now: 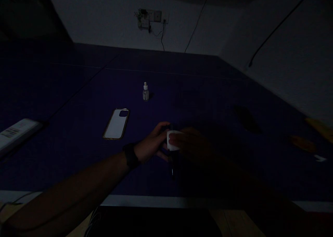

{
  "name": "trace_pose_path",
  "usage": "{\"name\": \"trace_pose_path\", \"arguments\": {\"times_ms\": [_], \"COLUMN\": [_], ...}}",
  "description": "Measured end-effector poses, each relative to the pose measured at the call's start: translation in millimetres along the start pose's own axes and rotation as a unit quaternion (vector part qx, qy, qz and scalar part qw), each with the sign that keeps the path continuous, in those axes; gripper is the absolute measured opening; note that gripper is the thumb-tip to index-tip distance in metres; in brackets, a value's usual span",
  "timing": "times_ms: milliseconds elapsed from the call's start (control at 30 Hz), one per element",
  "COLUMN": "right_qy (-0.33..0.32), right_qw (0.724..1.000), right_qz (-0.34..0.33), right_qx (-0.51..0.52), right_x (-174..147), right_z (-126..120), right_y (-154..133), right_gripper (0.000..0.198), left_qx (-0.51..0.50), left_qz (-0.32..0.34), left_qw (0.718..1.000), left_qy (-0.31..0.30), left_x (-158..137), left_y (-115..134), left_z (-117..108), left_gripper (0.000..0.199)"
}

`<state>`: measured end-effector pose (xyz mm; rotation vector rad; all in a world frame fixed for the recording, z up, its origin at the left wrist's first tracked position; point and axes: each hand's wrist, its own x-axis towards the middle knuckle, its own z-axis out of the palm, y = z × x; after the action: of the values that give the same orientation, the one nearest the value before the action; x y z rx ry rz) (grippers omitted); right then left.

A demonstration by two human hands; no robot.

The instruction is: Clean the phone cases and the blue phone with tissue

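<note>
The room is very dim. My left hand [159, 140], with a black watch [130, 155] on its wrist, is curled around the side of a dark slim object [171, 168] whose edge glints. Its kind is lost in the shadow. My right hand [194, 143] is mostly in the dark and pinches a white wipe [173, 141] against that object, close to my left fingers. Beyond my left wrist lies a phone case [116, 124] with a white back and a dark rim. A small dropper bottle [145, 94] with a white cap stands upright farther back.
On the purple table [145, 181], a white box [19, 133] lies at far left. To the right are a dark flat item [247, 119], an orange-brown item [303, 143], a yellow item [319, 128] and a small white piece [319, 158]. Wall sockets [157, 16] with cords are behind.
</note>
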<state>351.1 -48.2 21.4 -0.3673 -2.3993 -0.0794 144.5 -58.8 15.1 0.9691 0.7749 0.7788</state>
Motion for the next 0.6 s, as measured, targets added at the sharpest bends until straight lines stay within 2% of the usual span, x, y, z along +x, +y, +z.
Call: {"name": "trace_pose_path", "arguments": {"times_ms": [100, 167, 267, 367, 433, 500, 600], "right_qy": [-0.006, -0.016, 0.009, 0.015, 0.016, 0.012, -0.011], "right_qw": [0.998, 0.998, 0.999, 1.0, 1.0, 1.0, 0.998], "right_qz": [0.017, 0.014, -0.004, 0.01, 0.016, 0.021, 0.037], "right_qx": [0.057, 0.06, 0.035, -0.003, -0.011, 0.01, 0.051], "right_x": [-19, -24, -15, 1, 6, 1, -21], "right_z": [-1, -2, -1, 0, 1, 2, 4], "right_y": [-32, -39, -18, 12, 18, 9, -29], "right_gripper": [0.036, 0.039, 0.039, 0.037, 0.035, 0.034, 0.035], "left_qx": [-0.006, 0.001, 0.006, 0.015, 0.015, 0.004, -0.008], "left_qz": [0.001, 0.001, 0.002, -0.006, -0.011, -0.007, 0.004], "left_qw": [1.0, 1.0, 1.0, 1.0, 1.0, 1.0, 1.0], "left_qy": [-0.002, -0.004, -0.012, -0.013, -0.012, -0.008, -0.006], "left_x": [1, 1, 1, 0, 0, 0, 1], "left_y": [-3, -4, -2, 1, 0, -2, -4], "left_z": [-1, -2, -2, -2, -2, -3, -4], "left_gripper": [0.05, 0.051, 0.052, 0.053, 0.053, 0.053, 0.052]}}
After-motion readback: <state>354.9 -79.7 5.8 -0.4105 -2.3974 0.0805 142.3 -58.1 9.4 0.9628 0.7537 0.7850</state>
